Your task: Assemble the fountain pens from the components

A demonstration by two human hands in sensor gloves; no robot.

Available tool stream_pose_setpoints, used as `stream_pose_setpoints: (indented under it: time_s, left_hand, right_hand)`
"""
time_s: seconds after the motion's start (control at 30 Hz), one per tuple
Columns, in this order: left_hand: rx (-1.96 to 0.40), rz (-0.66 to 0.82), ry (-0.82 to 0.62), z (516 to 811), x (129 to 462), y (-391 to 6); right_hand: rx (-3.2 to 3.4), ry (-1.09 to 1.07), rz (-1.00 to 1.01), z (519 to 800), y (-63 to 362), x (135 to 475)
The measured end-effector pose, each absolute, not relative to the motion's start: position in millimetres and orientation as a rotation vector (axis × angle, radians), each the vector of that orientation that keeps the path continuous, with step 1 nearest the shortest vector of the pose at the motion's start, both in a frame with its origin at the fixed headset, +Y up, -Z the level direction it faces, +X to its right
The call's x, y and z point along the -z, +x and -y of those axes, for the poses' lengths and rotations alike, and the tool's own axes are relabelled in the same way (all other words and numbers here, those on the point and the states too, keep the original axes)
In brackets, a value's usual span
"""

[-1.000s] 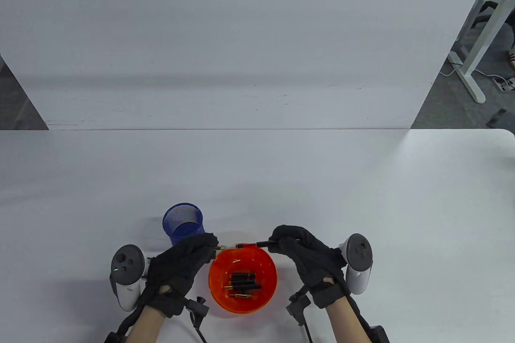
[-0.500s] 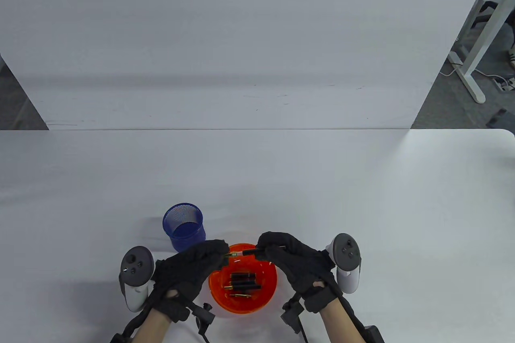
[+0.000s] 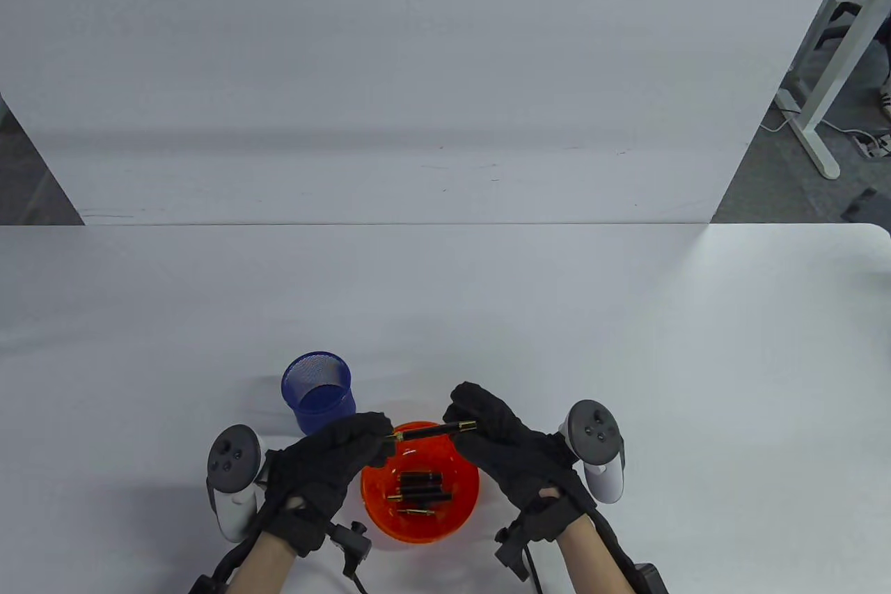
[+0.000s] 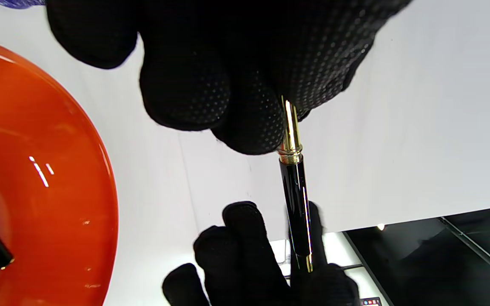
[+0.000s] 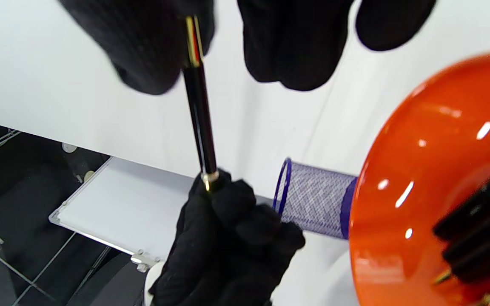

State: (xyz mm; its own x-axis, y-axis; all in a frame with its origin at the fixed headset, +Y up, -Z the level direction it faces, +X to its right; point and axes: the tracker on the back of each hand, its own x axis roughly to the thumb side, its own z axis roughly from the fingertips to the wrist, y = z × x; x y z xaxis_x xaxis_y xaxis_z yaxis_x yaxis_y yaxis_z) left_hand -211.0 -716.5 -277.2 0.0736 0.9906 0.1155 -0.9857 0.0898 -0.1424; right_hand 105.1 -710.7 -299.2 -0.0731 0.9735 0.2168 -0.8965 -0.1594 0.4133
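Observation:
A black pen barrel with gold trim [image 3: 430, 432] is held level above the far rim of the orange bowl [image 3: 381, 517]. My left hand [image 3: 372, 439] pinches its gold front end, seen close in the left wrist view [image 4: 290, 136]. My right hand [image 3: 468, 418] holds the other end, where a gold band shows in the right wrist view [image 5: 193, 40]. The barrel [image 5: 200, 112] spans the gap between both hands. Several black and gold pen parts [image 3: 420, 486] lie in the bowl.
A blue mesh pen cup [image 3: 317, 393] stands just left of and behind the bowl; it also shows in the right wrist view [image 5: 313, 198]. A white backboard [image 3: 390, 79] rises behind the table. A white desk frame [image 3: 832, 51] stands at the far right.
The two separate parts held apart a second ago have come together into one barrel. Both hands moved inward toward each other over the bowl's far rim; the right hand's far end tilted up slightly.

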Motion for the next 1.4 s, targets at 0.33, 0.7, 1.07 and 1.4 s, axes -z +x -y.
stream_pose_setpoints:
  time_s: [0.33, 0.7, 1.07, 1.4]
  left_hand:
    - [-1.513, 0.229, -0.073, 722.5, 280.9, -211.2]
    - [-1.537, 0.228, -0.095, 722.5, 280.2, -209.6]
    - [-1.579, 0.236, -0.141, 724.1, 280.3, -207.0]
    - [-1.59, 0.233, -0.139, 724.8, 280.9, -207.5]
  right_hand:
    - [-1.732, 0.537, -0.152, 706.6, 103.4, 298.2]
    - [-1.681, 0.54, -0.181, 710.6, 103.9, 299.7]
    - [-1.698, 0.541, -0.178, 709.3, 103.3, 299.3]
    - [-1.689, 0.564, -0.196, 708.7, 102.5, 299.1]
